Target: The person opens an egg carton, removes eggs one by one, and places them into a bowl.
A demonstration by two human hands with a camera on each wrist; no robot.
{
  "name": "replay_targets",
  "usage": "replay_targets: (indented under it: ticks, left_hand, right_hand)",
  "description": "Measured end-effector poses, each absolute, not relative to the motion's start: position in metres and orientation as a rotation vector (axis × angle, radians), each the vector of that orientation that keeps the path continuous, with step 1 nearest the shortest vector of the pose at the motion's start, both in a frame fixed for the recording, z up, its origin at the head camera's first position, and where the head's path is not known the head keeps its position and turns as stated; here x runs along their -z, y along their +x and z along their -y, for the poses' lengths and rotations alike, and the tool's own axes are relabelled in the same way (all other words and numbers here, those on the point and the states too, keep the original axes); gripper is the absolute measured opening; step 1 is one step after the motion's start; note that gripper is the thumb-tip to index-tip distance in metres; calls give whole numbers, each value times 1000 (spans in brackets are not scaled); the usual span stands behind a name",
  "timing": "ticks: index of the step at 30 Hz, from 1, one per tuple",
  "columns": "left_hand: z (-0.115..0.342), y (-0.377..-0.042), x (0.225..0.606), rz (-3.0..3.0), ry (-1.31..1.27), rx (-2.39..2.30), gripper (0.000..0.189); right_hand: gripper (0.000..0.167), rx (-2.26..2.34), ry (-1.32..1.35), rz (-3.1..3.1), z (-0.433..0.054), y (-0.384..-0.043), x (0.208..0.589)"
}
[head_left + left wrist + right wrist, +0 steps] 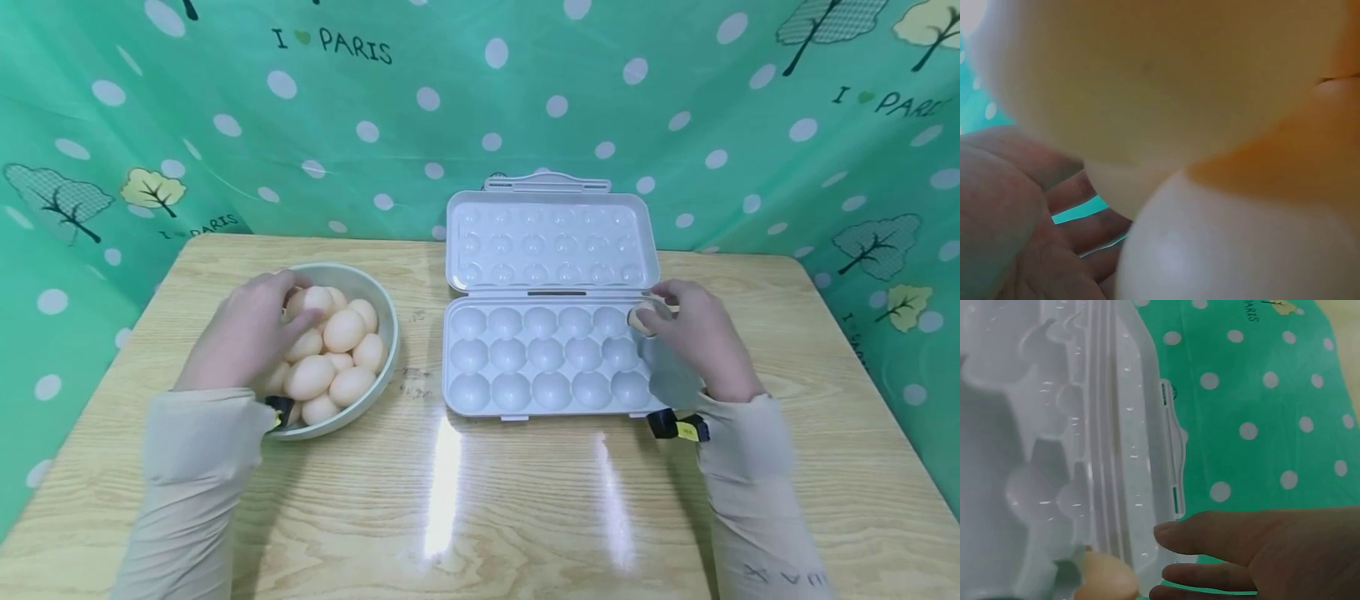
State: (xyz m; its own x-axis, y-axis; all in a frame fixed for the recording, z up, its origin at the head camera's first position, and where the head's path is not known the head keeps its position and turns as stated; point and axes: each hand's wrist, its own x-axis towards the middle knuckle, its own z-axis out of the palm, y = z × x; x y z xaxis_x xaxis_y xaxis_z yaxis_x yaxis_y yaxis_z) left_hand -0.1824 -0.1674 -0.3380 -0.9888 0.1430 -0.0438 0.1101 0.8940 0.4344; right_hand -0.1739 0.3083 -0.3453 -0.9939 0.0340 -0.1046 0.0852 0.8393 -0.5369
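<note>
On the left, my left hand (251,321) reaches over the rim of a pale round bowl (392,333) piled with eggs. Its thumb and fingers curl about an egg (313,300) near the back of the pile. Close up in the left wrist view, large eggs (1229,250) partly hide those fingers (1085,228). To the right, my right hand (697,329) is at the back right corner of an opened plastic egg carton (483,414). One egg (1110,578) sits there in a cup, with my straight fingers (1204,537) apart from it in the right wrist view.
The carton's clear lid (551,242) stands raised at the back, its handle toward the curtain. Several rows of cups (547,356) face up beside the right hand. A green dotted curtain (405,133) closes off the back and sides of the wooden table (360,508).
</note>
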Motion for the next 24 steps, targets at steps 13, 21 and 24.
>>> replay_targets:
  ticks: [13,21,24]
  left_hand:
    - [166,-182,336,-2971,153,-659,59]
    - [166,-173,327,-2999,169,-686,58]
    - [165,-171,325,-2996,184,-680,56]
  right_hand:
    - [47,822,90,-2918,-313,-180,363]
    - [42,801,82,-2903,-313,-181,364]
    - [39,811,92,-2894,-312,-181,364]
